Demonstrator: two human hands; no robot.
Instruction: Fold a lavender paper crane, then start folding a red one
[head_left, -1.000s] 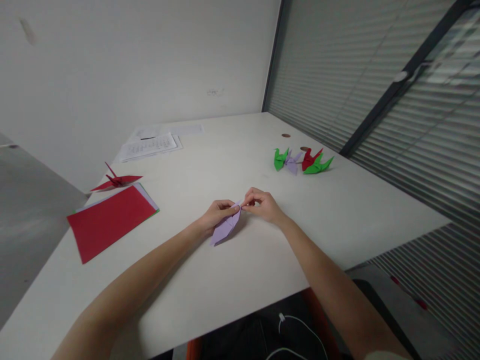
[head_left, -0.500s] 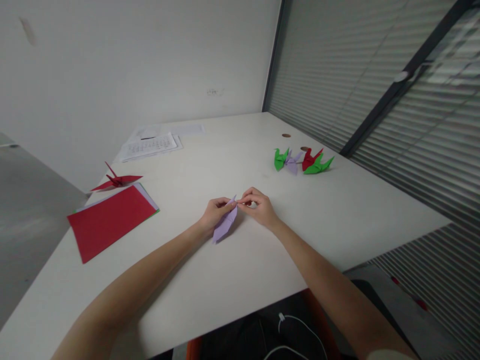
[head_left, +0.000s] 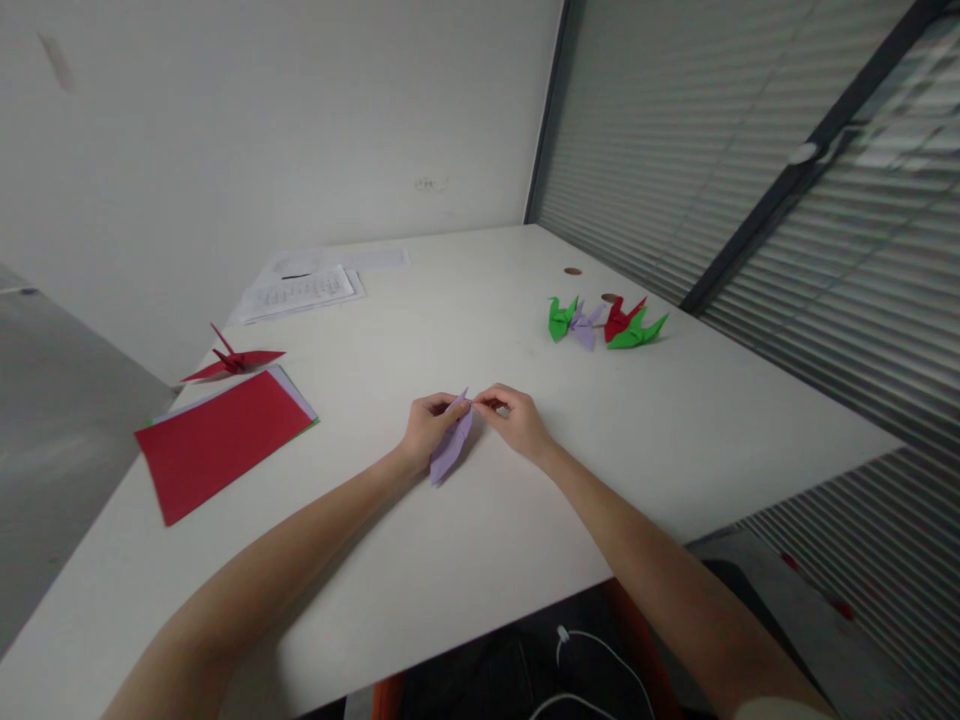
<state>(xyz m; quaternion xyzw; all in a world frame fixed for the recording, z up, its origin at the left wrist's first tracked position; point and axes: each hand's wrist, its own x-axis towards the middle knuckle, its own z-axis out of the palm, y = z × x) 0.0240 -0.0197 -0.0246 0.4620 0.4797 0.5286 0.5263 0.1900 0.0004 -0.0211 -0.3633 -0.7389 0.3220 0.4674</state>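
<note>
Both bare forearms reach forward from the near edge of the white table (head_left: 480, 560) and converge at its middle. The left hand (head_left: 426, 425) is curled, thumb and fingertips pinched on the upper left edge of a folded lilac paper piece (head_left: 451, 447). The right hand (head_left: 516, 420) comes in from the other side, its fingers bent and closed on the piece's upper tip, so the two hands nearly touch there. The piece is a long, narrow, pointed shape with crisp creases; its lower point rests on the table just toward the body from the left hand, and it slants upward to the pinch.

The tabletop is smooth and matte. Below the arms, past the table edge, a thin white cable (head_left: 592, 660) lies on dark fabric.

Well to the left of the left hand lies a flat stack of coloured sheets (head_left: 221, 440), red on top with lilac and green edges peeping out. Just beyond it stands a red folded crane (head_left: 232, 362) with spread wings.

Ahead and to the right of the right hand sits a cluster of small folded figures (head_left: 604, 322), green, lilac and red, touching one another. Further off, ahead and left of the hands, lie white printed papers (head_left: 300, 290); the print is too small to read. Slatted blinds (head_left: 750, 180) run along the right.
</note>
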